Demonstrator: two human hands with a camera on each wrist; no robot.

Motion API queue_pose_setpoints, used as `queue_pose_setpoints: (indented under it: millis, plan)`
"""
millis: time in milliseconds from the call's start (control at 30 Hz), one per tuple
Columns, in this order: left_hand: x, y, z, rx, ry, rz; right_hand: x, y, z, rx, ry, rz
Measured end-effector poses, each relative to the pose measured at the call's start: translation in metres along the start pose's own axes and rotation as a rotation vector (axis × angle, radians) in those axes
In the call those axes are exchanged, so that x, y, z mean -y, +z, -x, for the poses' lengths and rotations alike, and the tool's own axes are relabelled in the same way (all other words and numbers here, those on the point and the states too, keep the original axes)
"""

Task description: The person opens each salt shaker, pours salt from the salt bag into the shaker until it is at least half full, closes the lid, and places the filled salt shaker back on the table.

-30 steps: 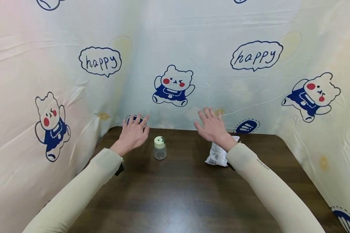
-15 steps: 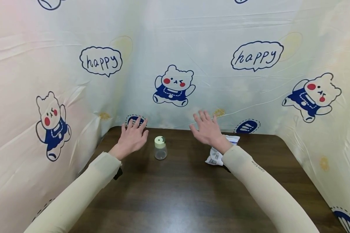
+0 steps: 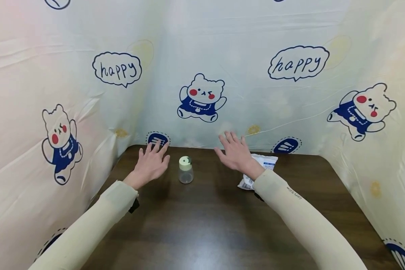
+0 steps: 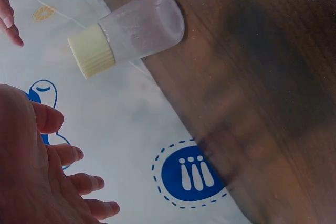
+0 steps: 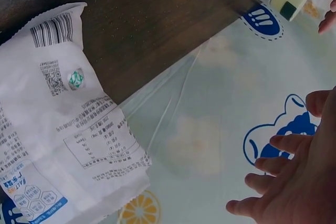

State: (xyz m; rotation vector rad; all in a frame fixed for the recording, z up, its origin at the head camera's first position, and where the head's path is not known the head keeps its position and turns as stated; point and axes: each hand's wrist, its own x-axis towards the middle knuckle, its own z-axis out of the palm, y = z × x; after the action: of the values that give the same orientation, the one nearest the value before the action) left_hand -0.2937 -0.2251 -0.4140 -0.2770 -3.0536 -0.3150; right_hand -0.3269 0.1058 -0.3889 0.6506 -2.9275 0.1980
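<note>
A clear shaker bottle [image 3: 186, 174] with a pale green cap stands upright on the dark wooden table [image 3: 192, 213]; the left wrist view shows the same bottle [image 4: 144, 27] close up. My left hand [image 3: 150, 165] hovers to its left, fingers spread, holding nothing. To the bottle's right my right hand [image 3: 235, 154] is held above the table, fingers extended, touching nothing. Partly behind the right wrist lies a white printed packet [image 3: 264, 161]. In the right wrist view the packet [image 5: 68, 114] shows a barcode and small printed text.
A pale cloth [image 3: 246, 33] printed with bears and "happy" bubbles hangs behind the table and along both sides. The table's back edge meets this cloth just beyond the bottle and packet.
Both hands have come slightly down and to the left in the head view, uncovering more of the packet's upper part. The bottle and packet stay in place.
</note>
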Motion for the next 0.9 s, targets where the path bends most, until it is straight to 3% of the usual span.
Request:
queue_pose_setpoints:
  millis: [467, 900]
  plan:
    - [0.003, 0.026, 0.007, 0.057, 0.001, 0.068, 0.020, 0.014, -0.002, 0.081, -0.028, -0.008]
    - [-0.001, 0.038, 0.011, 0.074, 0.001, 0.126, 0.036, 0.020, -0.005, 0.086, -0.042, -0.027]
